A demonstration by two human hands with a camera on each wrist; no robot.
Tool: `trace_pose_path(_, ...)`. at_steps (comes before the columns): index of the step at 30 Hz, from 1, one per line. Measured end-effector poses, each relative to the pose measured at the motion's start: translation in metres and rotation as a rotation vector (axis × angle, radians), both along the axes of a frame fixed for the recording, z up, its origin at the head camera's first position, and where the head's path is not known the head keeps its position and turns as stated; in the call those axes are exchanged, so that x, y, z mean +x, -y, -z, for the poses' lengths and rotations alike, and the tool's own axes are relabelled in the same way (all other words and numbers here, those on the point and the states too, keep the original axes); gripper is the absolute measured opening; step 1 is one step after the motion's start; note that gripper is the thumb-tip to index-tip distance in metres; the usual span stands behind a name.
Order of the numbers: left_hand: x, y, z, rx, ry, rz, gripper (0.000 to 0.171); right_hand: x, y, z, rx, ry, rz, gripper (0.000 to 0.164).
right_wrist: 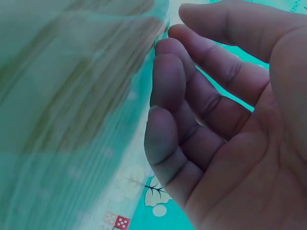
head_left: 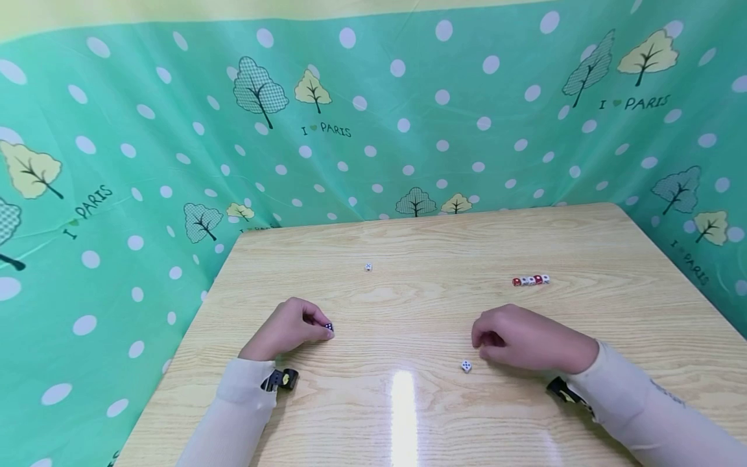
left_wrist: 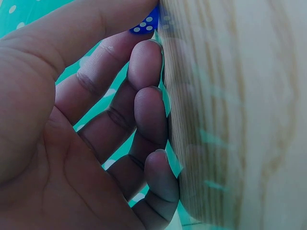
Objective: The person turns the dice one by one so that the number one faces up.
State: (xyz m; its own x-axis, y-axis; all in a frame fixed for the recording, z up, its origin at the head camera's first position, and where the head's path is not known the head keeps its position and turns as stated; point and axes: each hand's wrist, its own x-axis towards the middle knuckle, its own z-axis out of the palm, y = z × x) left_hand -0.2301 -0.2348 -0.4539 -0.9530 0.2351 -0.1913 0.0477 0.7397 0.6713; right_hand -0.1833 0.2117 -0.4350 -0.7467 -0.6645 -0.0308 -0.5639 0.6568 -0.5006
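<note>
My left hand [head_left: 292,329] pinches a blue die [head_left: 329,327] with white dots between thumb and index finger, low over the wooden table. In the left wrist view, the blue die [left_wrist: 145,24] shows at the tips of thumb and index finger, right against the tabletop. My right hand [head_left: 513,337] hovers close over the table with its fingers loosely curled. Nothing shows between its thumb and index fingertip in the right wrist view. Just left of that hand lies a white die [head_left: 466,366] with dark dots.
Another white die [head_left: 368,266] lies farther back on the wooden table [head_left: 408,311]. Several red and white dice [head_left: 531,280] stand in a joined row at the back right. A green dotted curtain [head_left: 373,130] surrounds the table's back and sides.
</note>
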Motion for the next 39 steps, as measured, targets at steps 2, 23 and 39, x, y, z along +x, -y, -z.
trace_pose_path(2, 0.000, 0.000, 0.000, 0.001, 0.002, 0.000, 0.012, -0.001, -0.001, 0.001, 0.008, -0.016, 0.006, 0.017)
trace_pose_path(23, -0.002, 0.001, 0.000, 0.006, -0.003, 0.013, 0.011, 0.028, 0.029, -0.004, 0.066, -0.174, 0.006, 0.022)
trace_pose_path(39, -0.001, 0.000, 0.000, -0.010, 0.002, -0.005, 0.011, 0.031, 0.035, -0.002, 0.056, -0.267, -0.046, 0.024)
